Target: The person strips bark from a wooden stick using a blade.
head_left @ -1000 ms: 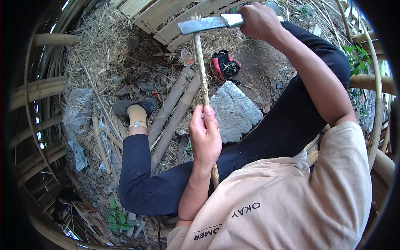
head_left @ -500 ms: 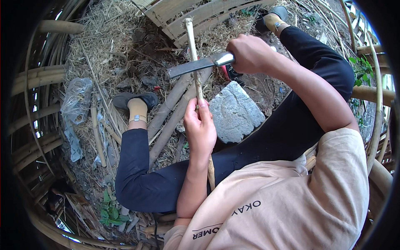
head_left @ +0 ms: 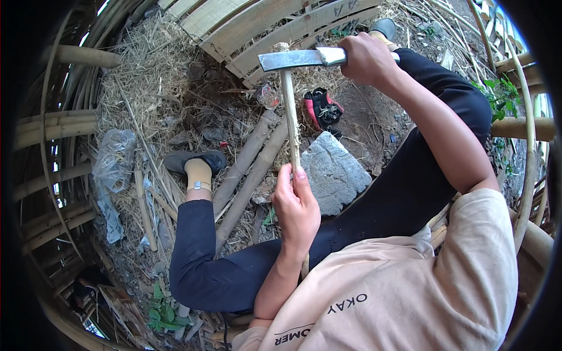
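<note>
My left hand (head_left: pixel 297 212) is closed round a slim, pale wooden stick (head_left: pixel 290 120) that has rough shavings along its side. The stick points away from me, and its near end passes behind my wrist toward my lap. A machete (head_left: pixel 291 59) with a broad, square-ended blade lies across the stick close to its far tip. My right hand (head_left: pixel 370 60) is shut on the machete's handle, and its fingers hide most of that handle.
A grey stone block (head_left: pixel 332 174) sits between my legs, with bamboo poles (head_left: pixel 247 161) beside it. Beyond lies a black and red object (head_left: pixel 321 109). A slatted wooden crate (head_left: pixel 252 38) stands at the far side. Clear plastic (head_left: pixel 115 158) and straw litter the ground at left.
The machete has moved along the stick from its middle to near the far tip. My left hand appears slightly lower and farther right, still gripping the stick.
</note>
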